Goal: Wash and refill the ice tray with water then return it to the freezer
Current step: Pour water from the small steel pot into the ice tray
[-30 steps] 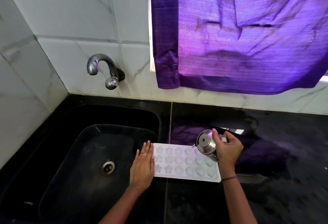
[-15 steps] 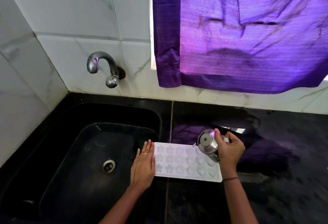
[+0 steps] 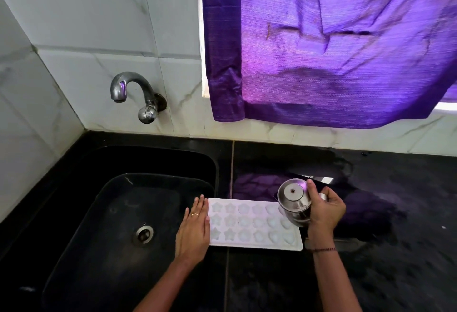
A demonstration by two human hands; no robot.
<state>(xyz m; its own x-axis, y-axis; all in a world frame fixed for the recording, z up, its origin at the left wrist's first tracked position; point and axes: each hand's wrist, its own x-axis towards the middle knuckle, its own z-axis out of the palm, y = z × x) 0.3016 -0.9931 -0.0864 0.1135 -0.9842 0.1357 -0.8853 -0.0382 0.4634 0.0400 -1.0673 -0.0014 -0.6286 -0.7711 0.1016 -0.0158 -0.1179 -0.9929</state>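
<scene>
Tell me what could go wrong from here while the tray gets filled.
1. The right hand holds the round steel cup tipped steeply over the right end of the white plastic ice tray. Water could overshoot the shallow cells onto the black counter.
2. The tray's left end lies at the edge of the black sink, steadied only by the flat left hand. A nudge might slide it in.

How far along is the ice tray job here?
The tray lies on the counter beside the sink. In hand: right hand tips a steel cup over it, left hand flat against its end. Left: finish filling, then the freezer.
</scene>
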